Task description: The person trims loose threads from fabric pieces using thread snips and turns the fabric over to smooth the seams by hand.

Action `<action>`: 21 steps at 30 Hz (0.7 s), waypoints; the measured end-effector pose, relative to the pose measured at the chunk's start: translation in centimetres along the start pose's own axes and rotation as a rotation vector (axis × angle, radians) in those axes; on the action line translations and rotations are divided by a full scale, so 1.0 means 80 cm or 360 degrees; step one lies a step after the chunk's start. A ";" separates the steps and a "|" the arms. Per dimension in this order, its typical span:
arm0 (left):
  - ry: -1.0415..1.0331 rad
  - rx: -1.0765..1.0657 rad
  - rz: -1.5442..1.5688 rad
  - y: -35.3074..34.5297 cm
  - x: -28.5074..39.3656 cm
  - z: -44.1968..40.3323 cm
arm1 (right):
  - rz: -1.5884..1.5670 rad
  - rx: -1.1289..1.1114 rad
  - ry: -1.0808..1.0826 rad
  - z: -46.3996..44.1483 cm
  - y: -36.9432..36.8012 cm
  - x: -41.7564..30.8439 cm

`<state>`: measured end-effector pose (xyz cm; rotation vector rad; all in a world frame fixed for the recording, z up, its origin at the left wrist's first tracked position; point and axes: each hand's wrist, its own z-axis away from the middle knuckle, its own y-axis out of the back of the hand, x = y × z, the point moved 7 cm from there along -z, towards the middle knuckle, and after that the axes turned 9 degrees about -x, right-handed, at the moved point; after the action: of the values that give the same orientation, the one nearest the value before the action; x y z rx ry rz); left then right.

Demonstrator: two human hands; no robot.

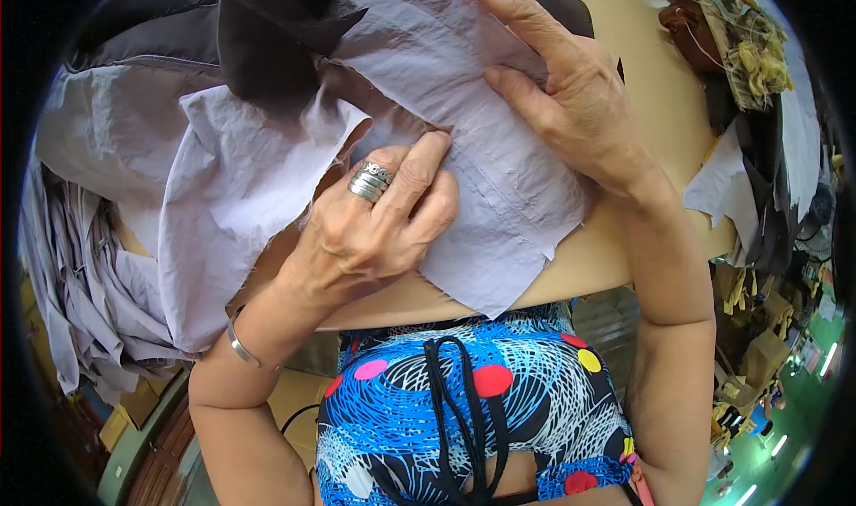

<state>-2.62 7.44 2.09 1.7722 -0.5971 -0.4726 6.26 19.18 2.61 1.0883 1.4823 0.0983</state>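
Light grey-lilac fabric (508,185) with frayed cut edges lies spread over the tan table. My left hand (379,207), wearing rings, is closed with its fingertips pinching the raw edge of the cloth near the middle. Flat on the fabric's upper right part rests my right hand (571,87), thumb and fingers apart. Another flap of the grey-lilac fabric (241,203) folds up on the left, beside my left wrist. Dark fabric (276,33) is joined or layered behind it at the top; the folds hide which.
The tan tabletop (664,140) shows at right. A bundle of grey cloth pieces (80,274) hangs over the left edge. At far right are a board with tangled yellowish threads (749,51) and hanging grey scraps (722,181). Cluttered boxes (767,354) stand below.
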 end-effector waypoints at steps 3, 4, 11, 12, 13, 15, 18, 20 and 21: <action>0.0016 -0.0025 0.0033 0.000 -0.001 -0.001 | 0.0004 -0.0034 -0.0061 0.000 -0.001 0.002; 0.0024 -0.0030 0.0029 -0.001 -0.001 -0.001 | -0.0024 -0.0034 -0.0061 0.000 -0.002 0.003; 0.0043 -0.0130 -0.0019 -0.002 0.002 0.000 | 0.0003 -0.0057 -0.0120 0.001 -0.004 0.006; -0.0001 -0.0150 -0.0015 -0.001 0.003 -0.001 | 0.0034 -0.0046 -0.0081 0.001 -0.004 0.006; -0.0043 -0.0171 -0.0014 0.000 0.004 -0.001 | 0.0046 -0.0029 -0.0065 0.002 -0.005 0.006; -0.0112 -0.0156 -0.0010 0.001 0.007 -0.001 | 0.0053 0.0014 -0.0064 0.005 -0.008 0.006; -0.0073 -0.0220 0.0247 0.006 0.011 0.000 | 0.0027 -0.0010 -0.0152 0.008 -0.007 0.005; -0.0020 -0.0234 0.0316 0.015 0.005 -0.001 | 0.0034 -0.0044 -0.0190 0.009 -0.005 0.003; 0.0015 -0.0141 0.0326 0.019 -0.002 0.002 | 0.0052 -0.0056 -0.0193 0.009 -0.004 0.002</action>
<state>-3.09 7.10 3.56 1.6087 -0.7318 -0.3434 6.73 18.73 2.14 1.0720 1.3500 0.0795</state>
